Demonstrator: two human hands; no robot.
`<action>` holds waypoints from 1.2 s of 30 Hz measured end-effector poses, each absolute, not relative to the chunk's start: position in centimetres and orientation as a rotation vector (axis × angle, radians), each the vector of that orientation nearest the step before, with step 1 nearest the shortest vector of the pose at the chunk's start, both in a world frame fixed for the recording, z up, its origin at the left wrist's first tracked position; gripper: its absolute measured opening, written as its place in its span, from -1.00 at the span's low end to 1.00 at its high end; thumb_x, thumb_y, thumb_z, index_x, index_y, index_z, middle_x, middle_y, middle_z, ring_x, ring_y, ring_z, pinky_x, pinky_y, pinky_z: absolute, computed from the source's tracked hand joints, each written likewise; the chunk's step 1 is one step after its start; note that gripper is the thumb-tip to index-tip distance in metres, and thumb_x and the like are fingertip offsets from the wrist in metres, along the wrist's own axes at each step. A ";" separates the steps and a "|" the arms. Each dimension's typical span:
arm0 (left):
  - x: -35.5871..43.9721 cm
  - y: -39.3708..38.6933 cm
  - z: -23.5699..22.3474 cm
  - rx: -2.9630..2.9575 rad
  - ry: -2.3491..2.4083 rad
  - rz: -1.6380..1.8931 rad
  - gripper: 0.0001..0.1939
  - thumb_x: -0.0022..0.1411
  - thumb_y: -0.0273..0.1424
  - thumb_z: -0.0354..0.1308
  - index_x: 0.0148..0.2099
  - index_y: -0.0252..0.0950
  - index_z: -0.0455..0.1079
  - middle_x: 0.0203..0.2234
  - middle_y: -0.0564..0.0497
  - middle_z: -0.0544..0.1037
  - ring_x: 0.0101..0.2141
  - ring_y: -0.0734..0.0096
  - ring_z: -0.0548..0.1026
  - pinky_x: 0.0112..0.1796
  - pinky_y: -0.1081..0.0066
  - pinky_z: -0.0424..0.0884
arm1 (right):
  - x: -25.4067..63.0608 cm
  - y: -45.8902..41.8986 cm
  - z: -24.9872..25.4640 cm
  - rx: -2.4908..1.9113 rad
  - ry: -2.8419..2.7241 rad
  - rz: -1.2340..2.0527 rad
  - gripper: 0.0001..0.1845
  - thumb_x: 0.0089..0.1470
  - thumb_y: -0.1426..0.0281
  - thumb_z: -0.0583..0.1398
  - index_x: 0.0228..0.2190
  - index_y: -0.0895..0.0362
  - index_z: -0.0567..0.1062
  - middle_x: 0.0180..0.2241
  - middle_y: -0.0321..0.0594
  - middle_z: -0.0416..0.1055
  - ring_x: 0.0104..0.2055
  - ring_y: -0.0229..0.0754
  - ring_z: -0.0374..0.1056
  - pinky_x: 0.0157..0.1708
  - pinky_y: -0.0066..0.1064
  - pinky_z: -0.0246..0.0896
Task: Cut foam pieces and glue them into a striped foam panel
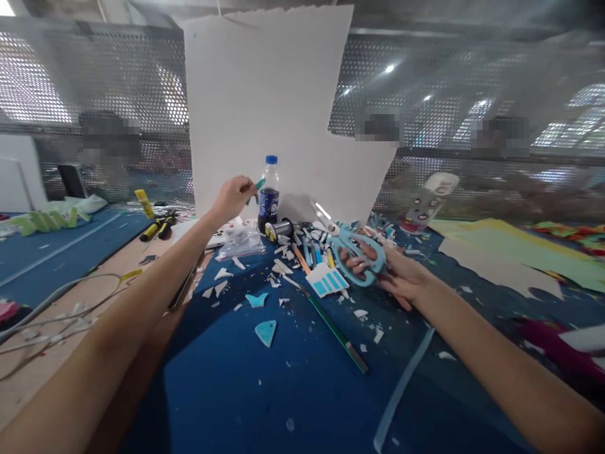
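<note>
Above jagged scraps, the left hand pinches a teal sliver; the right hand grips loop-handled scissors.

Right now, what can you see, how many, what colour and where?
bottle: 1, clear with blue cap, back middle
scissors: 1, light blue, middle right
thin thing: 1, teal, left of bottle
spool: 1, grey, beside bottle
plastic bag: 1, clear, left of spool
striped piece: 1, white and blue, middle
long tool: 1, mostly green, middle
loose shapes: 2, light blue, middle
scraps: many, mostly white, middle
strip: 1, light blue, front right
tube: 1, yellow, back left
tool handles: 2, yellow-black, left
cables: some, greyish, left
sheets: several, yellowish, right
board: 1, white, behind bottle
container: 1, white-topped, back right
tabletop: 1, blue, underneath
mesh: some, grey, background
left hand: 1, bare, holding thin thing
right hand: 1, bare, holding scissors
</note>
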State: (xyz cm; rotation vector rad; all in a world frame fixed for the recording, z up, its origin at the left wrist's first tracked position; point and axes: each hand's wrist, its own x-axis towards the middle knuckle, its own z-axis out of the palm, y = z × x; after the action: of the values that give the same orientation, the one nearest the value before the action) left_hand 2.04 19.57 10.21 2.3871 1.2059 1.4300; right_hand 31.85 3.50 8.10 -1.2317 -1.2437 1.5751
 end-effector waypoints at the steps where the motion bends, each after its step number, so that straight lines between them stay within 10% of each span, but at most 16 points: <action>1: 2.0 19.5 10.3 2.366 1.215 1.433 -0.76 0.22 -0.41 0.07 -0.50 -0.33 0.34 -0.67 0.10 0.32 -0.62 0.57 0.23 -0.54 0.49 0.12 | 30.9 3.4 8.3 -1.180 -1.207 1.602 -0.77 0.14 0.25 0.05 -0.46 0.12 0.33 -0.54 -0.29 0.19 -0.57 -0.32 0.19 -0.56 -0.50 0.28; 9: 1.8 19.0 11.1 2.341 1.267 1.456 -0.75 0.16 -0.45 0.15 -0.57 -0.32 0.32 -0.69 0.11 0.30 -0.61 0.57 0.22 -0.52 0.46 0.10 | 23.6 3.6 8.2 -0.552 -0.511 2.347 -0.77 0.24 0.28 -0.05 -0.34 0.20 0.19 -0.50 -0.31 0.11 -0.60 -0.39 0.09 -0.58 -0.56 0.26; 36: 0.3 16.2 13.6 2.506 1.070 0.971 -0.84 0.06 -0.58 0.06 -0.50 -0.30 0.39 -0.73 0.06 0.43 -0.67 0.52 0.40 -0.58 0.48 0.27 | 22.2 9.3 4.5 -0.455 -0.447 2.418 -0.85 0.24 0.49 -0.11 -0.38 0.11 0.15 -0.54 -0.34 0.13 -0.62 -0.37 0.09 -0.67 -0.60 0.21</action>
State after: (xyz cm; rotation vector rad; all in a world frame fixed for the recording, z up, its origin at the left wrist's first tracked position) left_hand 0.35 16.23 13.58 2.5058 1.0703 0.9709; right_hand 22.15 9.27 4.55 -0.4555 -0.4470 2.4176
